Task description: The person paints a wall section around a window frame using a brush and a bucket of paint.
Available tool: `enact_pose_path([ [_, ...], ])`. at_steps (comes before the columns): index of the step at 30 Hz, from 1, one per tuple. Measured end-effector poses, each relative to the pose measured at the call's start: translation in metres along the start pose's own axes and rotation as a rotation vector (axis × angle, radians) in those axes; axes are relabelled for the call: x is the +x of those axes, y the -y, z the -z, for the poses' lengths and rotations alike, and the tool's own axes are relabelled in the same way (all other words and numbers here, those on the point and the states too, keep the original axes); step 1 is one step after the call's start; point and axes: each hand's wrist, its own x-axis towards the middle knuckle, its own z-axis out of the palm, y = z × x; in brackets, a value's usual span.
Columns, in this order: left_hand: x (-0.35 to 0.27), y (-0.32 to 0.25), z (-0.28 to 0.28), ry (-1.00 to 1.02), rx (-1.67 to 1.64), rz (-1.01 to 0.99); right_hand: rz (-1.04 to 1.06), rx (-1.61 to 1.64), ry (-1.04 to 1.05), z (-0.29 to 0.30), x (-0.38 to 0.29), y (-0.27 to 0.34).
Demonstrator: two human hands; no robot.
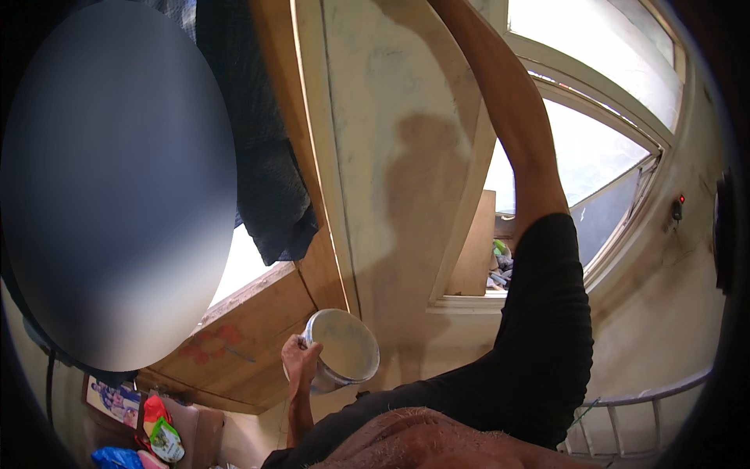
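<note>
My left hand (302,357) grips the near left rim of a round, pale bucket (344,346) with blue markings outside. The bucket is tilted, and its opening shows a smooth cream inside; whether it holds paint or another material I cannot tell. My right arm, in a black sleeve, reaches up along the right of the view, and its hand is beyond the top edge. Before me stands a cream wall panel (375,193) with grey smudges, and a shadow of a head and arm falls on it.
A dark blue cloth (275,193) hangs over the wooden frame at the left; a large blurred oval hides the area beside it. At right are an open window (603,152) and a metal rail (644,398). A framed photograph (114,401) and bright packets (167,437) lie lower left.
</note>
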Motion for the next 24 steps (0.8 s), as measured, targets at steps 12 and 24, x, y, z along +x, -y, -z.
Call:
enact_pose_path([
  [12, -0.002, 0.018, 0.001, -0.032, -0.013, 0.012, -0.013, 0.009, 0.171, -0.054, -0.213, 0.112],
  [24, 0.012, -0.026, -0.015, 0.117, 0.123, -0.15, -0.942, 0.586, 0.359, 0.043, -0.391, 0.295],
])
